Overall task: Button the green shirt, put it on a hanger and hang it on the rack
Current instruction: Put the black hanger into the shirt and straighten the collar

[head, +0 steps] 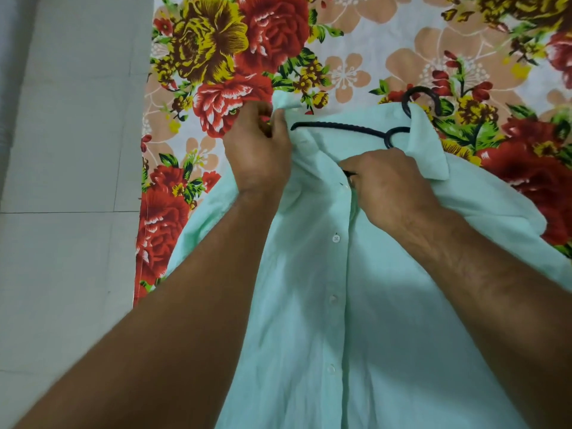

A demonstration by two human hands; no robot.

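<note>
A pale green shirt (356, 305) lies front up on a flowered bedsheet, its placket buttoned with white buttons down the middle. A dark hanger (349, 129) sits partly inside the open neck, its hook (421, 97) sticking out past the collar. My left hand (258, 153) grips the shirt's left collar and shoulder fabric beside the hanger's left arm. My right hand (387, 187) pinches the top of the placket just under the collar, with a dark bit of hanger showing at its fingers. The hanger's right arm is hidden under the fabric.
The flowered bedsheet (356, 51) covers the bed from the middle to the right edge. Its left edge runs down near the shirt's side. Grey floor tiles (68, 181) fill the left of the view. No rack is in view.
</note>
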